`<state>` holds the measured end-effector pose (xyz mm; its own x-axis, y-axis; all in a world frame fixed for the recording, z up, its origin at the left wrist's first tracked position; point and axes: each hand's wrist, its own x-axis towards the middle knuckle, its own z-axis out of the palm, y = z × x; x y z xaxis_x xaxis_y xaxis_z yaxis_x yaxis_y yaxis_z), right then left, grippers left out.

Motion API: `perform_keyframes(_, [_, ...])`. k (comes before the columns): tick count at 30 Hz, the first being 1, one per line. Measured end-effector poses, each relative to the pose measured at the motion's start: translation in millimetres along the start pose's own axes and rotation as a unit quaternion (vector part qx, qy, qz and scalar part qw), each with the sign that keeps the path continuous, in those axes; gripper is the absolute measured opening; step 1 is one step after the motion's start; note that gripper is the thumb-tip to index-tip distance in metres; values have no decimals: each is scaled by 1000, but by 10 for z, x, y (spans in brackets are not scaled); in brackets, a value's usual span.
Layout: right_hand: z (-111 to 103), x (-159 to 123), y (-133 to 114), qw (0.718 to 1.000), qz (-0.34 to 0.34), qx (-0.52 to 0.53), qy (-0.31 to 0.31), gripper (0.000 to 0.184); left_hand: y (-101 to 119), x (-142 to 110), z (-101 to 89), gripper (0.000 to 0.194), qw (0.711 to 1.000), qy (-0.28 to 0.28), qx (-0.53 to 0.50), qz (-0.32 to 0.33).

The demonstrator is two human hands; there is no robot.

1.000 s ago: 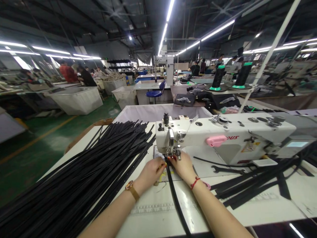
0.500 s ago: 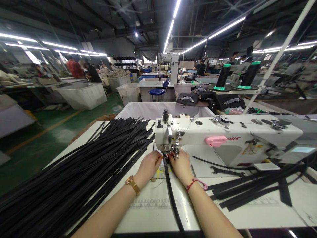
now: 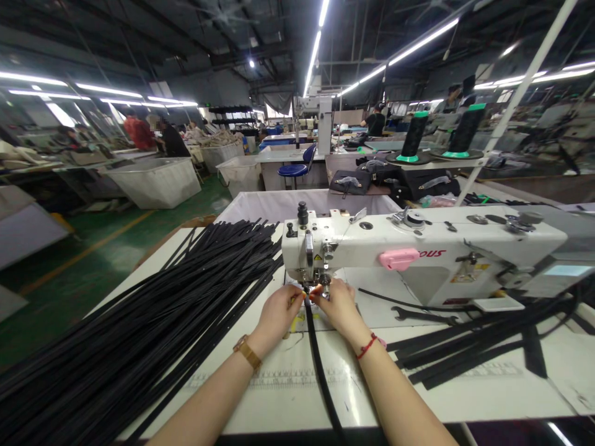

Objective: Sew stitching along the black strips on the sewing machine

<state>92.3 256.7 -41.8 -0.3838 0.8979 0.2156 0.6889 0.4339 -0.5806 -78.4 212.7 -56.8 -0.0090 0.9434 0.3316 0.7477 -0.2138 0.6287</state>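
With both hands we hold one black strip (image 3: 317, 362) close below the needle area of the white sewing machine (image 3: 372, 238). Our left hand (image 3: 279, 306) pinches it at the left side, and our right hand (image 3: 338, 305) pinches it at the right side, with the fingertips near each other. From there, the strip runs toward us over the pale worktop (image 3: 274, 409). At our left lies a big pile of black strips (image 3: 176, 303); at our right, a wrench (image 3: 423, 316) lies near the machine.
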Motion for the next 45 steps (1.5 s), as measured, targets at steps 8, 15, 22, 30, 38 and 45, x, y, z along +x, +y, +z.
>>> perform_keyframes(8, [2, 9, -8, 1000, -5, -10, 25, 11, -10, 1, 2, 13, 1000, -7, 8, -4])
perform_keyframes(15, [-25, 39, 16, 997, 24, -41, 63, 14, -69, 57, 50, 13, 999, 14, 0, -36])
perform_keyframes(22, [-21, 46, 41, 996, 41, -51, 66, 15, -114, 19, 85, 12, 998, 44, 0, -44])
perform_keyframes(30, [-12, 63, 50, 995, 50, -55, 64, 16, -160, 43, 92, 13, 996, 59, -10, -61])
perform_keyframes(38, [-44, 74, 38, 996, 50, -51, 62, 19, -177, 45, 118, 12, 996, 56, -9, -63])
perform_keyframes(45, [-52, 68, 24, 996, 48, -45, 67, 20, -143, 49, 120, 12, 997, 47, -6, -66])
